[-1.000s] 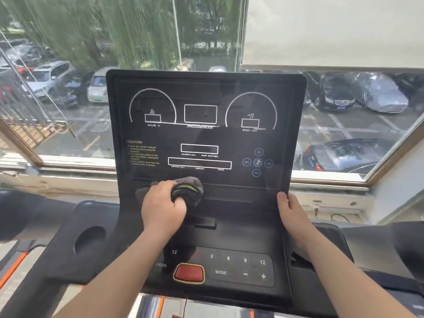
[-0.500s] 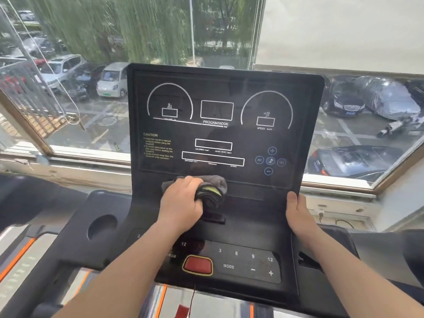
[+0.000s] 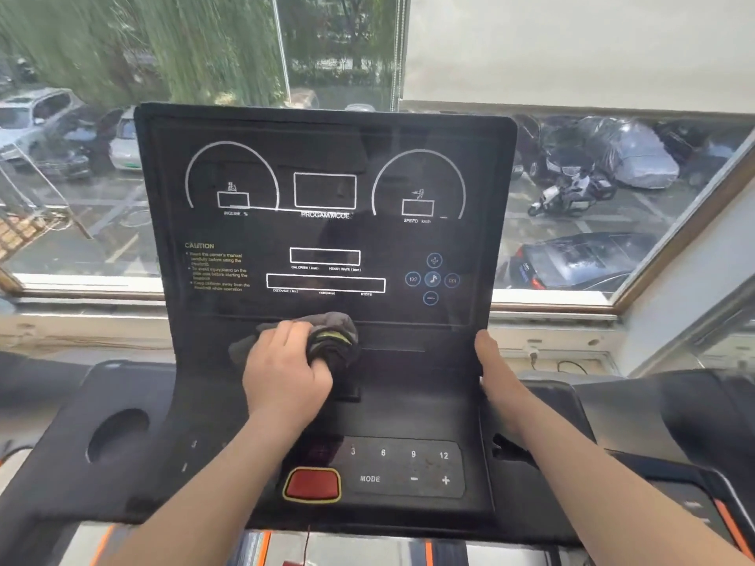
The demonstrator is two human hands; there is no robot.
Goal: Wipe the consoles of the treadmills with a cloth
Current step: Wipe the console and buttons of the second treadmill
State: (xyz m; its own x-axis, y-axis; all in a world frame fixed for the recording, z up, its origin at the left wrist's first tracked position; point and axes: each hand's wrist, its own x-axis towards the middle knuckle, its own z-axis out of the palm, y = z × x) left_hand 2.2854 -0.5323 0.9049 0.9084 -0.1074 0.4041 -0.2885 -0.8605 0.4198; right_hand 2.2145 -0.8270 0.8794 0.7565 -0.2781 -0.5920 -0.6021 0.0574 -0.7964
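A wide glass window (image 3: 592, 239) is seen across the back of the frame. Parked cars are seen through it, and green trees are seen at the upper left. A white roller blind (image 3: 572, 47) is pulled part way down at the upper right.

A big black flat treadmill console (image 3: 367, 230) is stood in the middle of the frame. White dials, boxes and small words are printed on its dark screen. A black plastic tray (image 3: 53, 475) is spread along the bottom of the frame, under the console.

The left hand (image 3: 282, 373) is placed just below the screen, a little left of the middle. Its fingers are curled round a bunched dark grey cloth (image 3: 331, 337) with a yellow stripe. The cloth is pressed on the ledge under the screen.

The right hand (image 3: 496, 369) is set on the right edge of the console, low down. The edge is held by it, with the thumb laid on the front. The other fingers are hidden behind the edge.

A grey button pad (image 3: 404, 467) with numbers and the word MODE is seen at the lower middle. A round cup hole (image 3: 118, 433) is cut in the tray at the lower left. A red button (image 3: 312, 484) with a yellow rim is found just left of the pad.
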